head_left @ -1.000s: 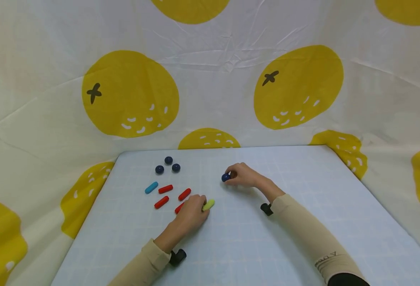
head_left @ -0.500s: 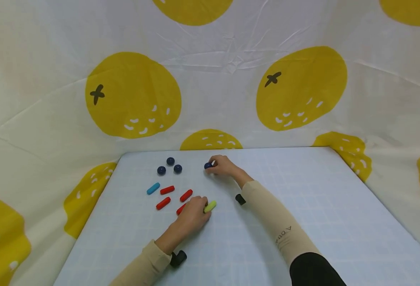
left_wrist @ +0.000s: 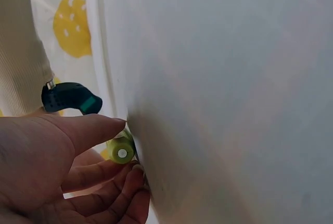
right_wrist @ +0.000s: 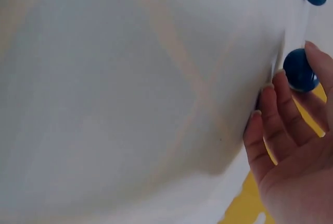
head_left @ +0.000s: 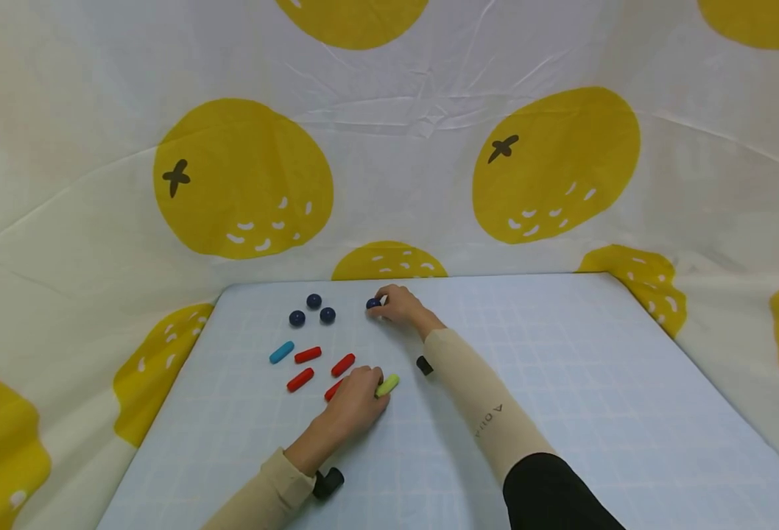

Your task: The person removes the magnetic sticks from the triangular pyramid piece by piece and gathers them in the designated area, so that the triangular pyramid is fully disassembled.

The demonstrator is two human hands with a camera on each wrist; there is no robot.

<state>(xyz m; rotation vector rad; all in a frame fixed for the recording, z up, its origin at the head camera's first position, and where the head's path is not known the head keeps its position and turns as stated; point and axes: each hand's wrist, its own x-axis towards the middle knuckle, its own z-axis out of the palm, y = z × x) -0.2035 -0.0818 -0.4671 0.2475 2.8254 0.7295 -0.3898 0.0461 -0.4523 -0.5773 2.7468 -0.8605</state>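
Note:
My right hand (head_left: 400, 306) pinches a glossy dark blue ball (head_left: 372, 302) between thumb and fingers, low at the table's far side; the right wrist view shows the ball (right_wrist: 300, 71) at the fingertips. To its left sit three more dark blue balls (head_left: 327, 315) in a small cluster. Nearer the front, my left hand (head_left: 355, 403) holds a short yellow-green rounded stick (head_left: 387, 385), whose round end (left_wrist: 122, 152) shows between thumb and fingers in the left wrist view. A red stick (head_left: 333, 391) is partly hidden behind the left hand.
Left of that hand lie other red sticks (head_left: 300, 380) and one light blue stick (head_left: 281, 352). They rest on a pale checked table (head_left: 562, 383). Behind the table's far edge hangs a white cloth (head_left: 403, 177) with yellow fruit prints.
My right hand has carried its blue ball leftward and farther back, close to the three other balls. The left hand stays in place with the yellow-green stick.

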